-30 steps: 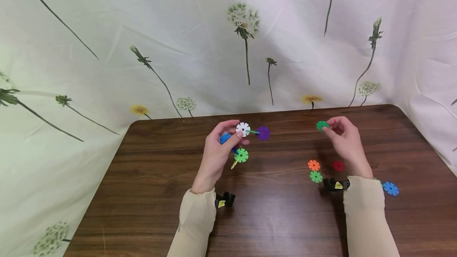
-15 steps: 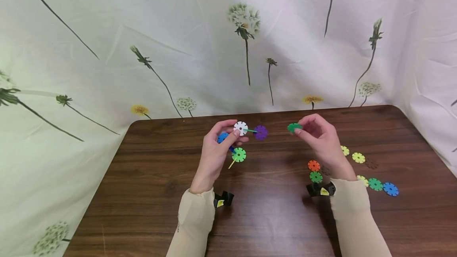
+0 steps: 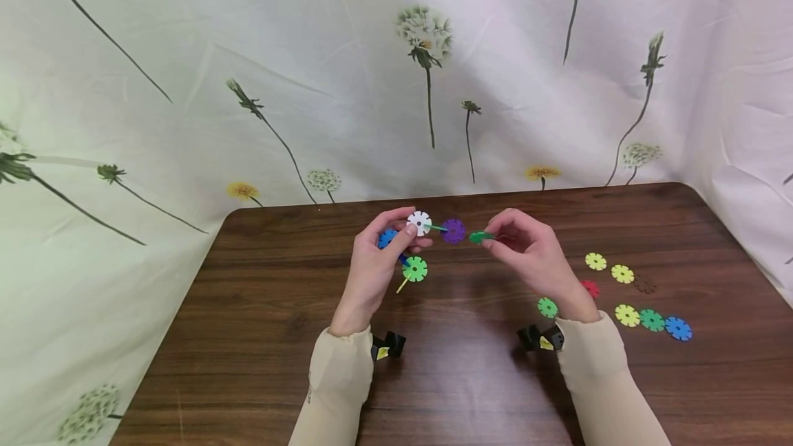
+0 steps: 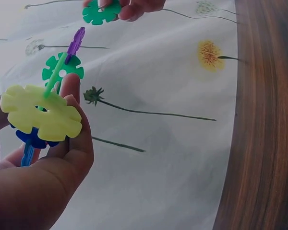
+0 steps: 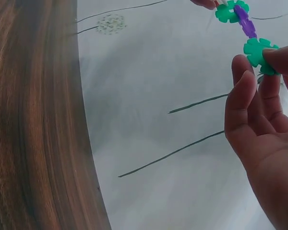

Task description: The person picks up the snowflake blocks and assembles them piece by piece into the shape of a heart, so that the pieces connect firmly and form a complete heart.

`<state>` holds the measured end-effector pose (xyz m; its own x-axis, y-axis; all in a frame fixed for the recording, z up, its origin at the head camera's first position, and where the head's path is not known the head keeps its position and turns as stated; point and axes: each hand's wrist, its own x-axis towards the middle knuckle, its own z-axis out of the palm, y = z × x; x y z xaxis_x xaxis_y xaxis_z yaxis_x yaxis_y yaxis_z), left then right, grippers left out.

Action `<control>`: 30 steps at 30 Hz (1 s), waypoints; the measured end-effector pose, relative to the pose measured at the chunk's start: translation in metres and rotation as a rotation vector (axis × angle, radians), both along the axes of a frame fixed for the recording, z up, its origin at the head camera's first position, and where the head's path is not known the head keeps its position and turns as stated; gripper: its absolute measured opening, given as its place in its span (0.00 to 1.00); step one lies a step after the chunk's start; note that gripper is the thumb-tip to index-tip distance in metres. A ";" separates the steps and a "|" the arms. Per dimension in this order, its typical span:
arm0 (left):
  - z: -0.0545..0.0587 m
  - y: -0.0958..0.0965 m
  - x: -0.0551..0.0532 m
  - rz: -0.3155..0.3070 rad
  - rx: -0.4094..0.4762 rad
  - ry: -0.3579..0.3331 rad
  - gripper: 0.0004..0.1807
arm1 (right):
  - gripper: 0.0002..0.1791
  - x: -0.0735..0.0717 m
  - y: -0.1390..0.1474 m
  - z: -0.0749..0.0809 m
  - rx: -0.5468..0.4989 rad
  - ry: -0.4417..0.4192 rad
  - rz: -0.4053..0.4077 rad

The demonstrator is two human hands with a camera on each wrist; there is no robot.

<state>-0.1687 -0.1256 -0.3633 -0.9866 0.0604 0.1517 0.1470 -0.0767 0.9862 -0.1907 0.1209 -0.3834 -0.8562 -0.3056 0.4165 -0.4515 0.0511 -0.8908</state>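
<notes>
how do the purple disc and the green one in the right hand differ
The purple disc is joined to a chain held by the left hand; the green disc is pinched by the right hand. In the head view, the purple disc shows its face, while the green disc looks like a thin oval. Both have notched rims.

pale glare on dark tabletop (image 3: 449, 384)
</notes>
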 end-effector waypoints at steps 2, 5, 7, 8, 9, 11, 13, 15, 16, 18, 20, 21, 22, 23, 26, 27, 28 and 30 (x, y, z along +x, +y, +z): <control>0.001 0.000 0.000 0.002 0.001 -0.002 0.17 | 0.07 0.000 -0.001 0.000 0.018 0.003 0.002; 0.001 0.001 0.000 0.000 0.006 -0.004 0.17 | 0.07 0.001 -0.002 0.001 0.031 0.014 0.009; 0.001 0.001 0.001 -0.001 0.009 -0.006 0.16 | 0.07 0.001 -0.003 0.001 0.034 0.022 0.011; 0.001 0.001 0.001 -0.003 0.010 -0.007 0.17 | 0.07 0.001 -0.004 0.001 0.035 0.027 0.010; 0.001 0.001 0.001 -0.003 0.010 -0.007 0.17 | 0.07 0.001 -0.004 0.001 0.037 0.033 0.009; 0.001 0.001 0.001 -0.002 0.007 -0.006 0.17 | 0.07 0.001 -0.006 0.001 0.037 0.044 0.005; 0.000 0.001 0.001 -0.002 0.002 -0.003 0.17 | 0.07 0.001 -0.007 0.001 0.038 0.062 -0.001; 0.000 0.002 0.001 -0.003 0.001 -0.001 0.17 | 0.07 0.001 -0.009 0.000 0.033 0.084 -0.006; 0.000 0.002 0.001 -0.003 -0.001 0.000 0.17 | 0.08 0.001 -0.009 0.000 0.029 0.096 -0.010; 0.000 0.003 0.001 -0.003 -0.006 0.002 0.18 | 0.08 0.001 -0.011 0.000 0.021 0.122 -0.023; -0.001 0.004 0.000 0.008 -0.009 -0.002 0.17 | 0.09 0.001 -0.012 0.000 0.011 0.148 -0.038; -0.001 0.004 0.000 0.016 -0.007 -0.004 0.17 | 0.09 0.001 -0.013 -0.001 0.006 0.164 -0.047; -0.001 0.005 0.000 0.026 -0.003 -0.009 0.16 | 0.09 0.001 -0.014 -0.001 0.000 0.179 -0.057; -0.001 0.006 0.000 0.039 0.006 -0.017 0.15 | 0.09 0.001 -0.014 -0.001 -0.005 0.192 -0.066; -0.001 0.008 -0.001 0.081 0.051 -0.047 0.14 | 0.08 0.002 -0.017 -0.003 -0.015 0.243 -0.089; -0.001 0.009 -0.001 0.097 0.067 -0.057 0.13 | 0.09 0.002 -0.018 -0.003 -0.016 0.260 -0.096; -0.001 0.010 -0.001 0.112 0.080 -0.067 0.13 | 0.08 0.003 -0.019 -0.004 -0.016 0.278 -0.105; -0.001 0.011 -0.001 0.138 0.096 -0.080 0.13 | 0.08 0.003 -0.022 -0.004 -0.007 0.319 -0.127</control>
